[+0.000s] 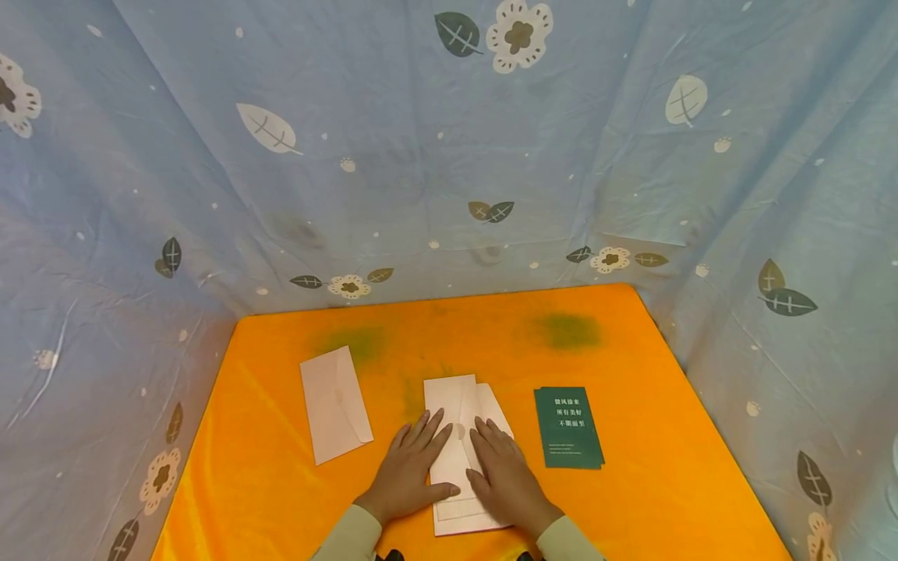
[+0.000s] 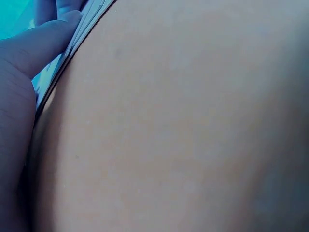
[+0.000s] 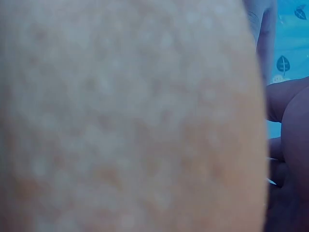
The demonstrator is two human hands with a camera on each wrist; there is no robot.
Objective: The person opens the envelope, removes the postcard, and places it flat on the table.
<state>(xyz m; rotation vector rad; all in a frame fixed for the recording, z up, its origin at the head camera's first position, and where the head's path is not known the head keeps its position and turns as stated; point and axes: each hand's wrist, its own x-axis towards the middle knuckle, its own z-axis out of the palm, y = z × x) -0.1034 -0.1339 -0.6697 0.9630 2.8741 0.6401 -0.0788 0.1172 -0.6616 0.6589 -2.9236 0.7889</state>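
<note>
Rested left hand [image 1: 412, 474] and right hand [image 1: 510, 477], straight-fingered, on envelopes [image 1: 454, 458] directly beneath, stretching lengthwise forward, equally near both.

Left grip [image 1: 411, 477] — palm down, fingers extended | right grip [image 1: 508, 478] — same

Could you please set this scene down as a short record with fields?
Surface: orange cloth, with darker greenish patches towards the back
Centre: pale paper stack, envelope-like flap on top
Left hand: left hand rests on the stack's left side, fingers extended
Right hand: right hand rests on its right side
Left of stack: single pale envelope, lying flat and apart
Right of stack: green cards with white lettering, slightly offset
Backdrop: blue curtain with leaves and flowers
Wrist views: mostly blurred skin
</note>
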